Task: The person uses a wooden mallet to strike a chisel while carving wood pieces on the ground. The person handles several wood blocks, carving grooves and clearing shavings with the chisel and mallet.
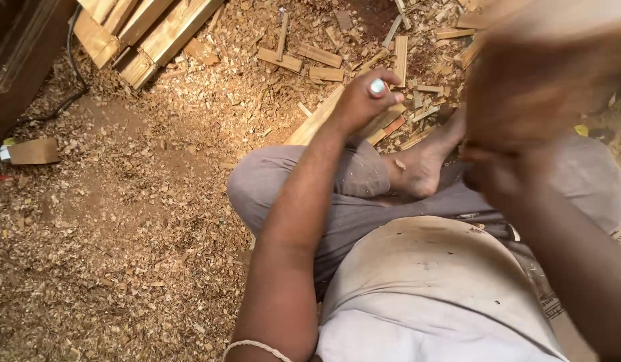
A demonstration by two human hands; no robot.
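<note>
Evidently mid-work among wood scraps.
Seated cross-legged, the person's left hand [362,102] pinched a small pale cylinder [377,86] over a wooden strip [315,122], far from the lap; the right hand [525,107] was blurred, its grip unreadable.

Left hand [360,100] on wooden plank [317,121] ahead of bent knee [270,181] | bare foot [417,167] just right of it | offcuts [310,60] beyond | stacked planks [143,33] far left | right hand [518,134] raised, blurred.
</note>
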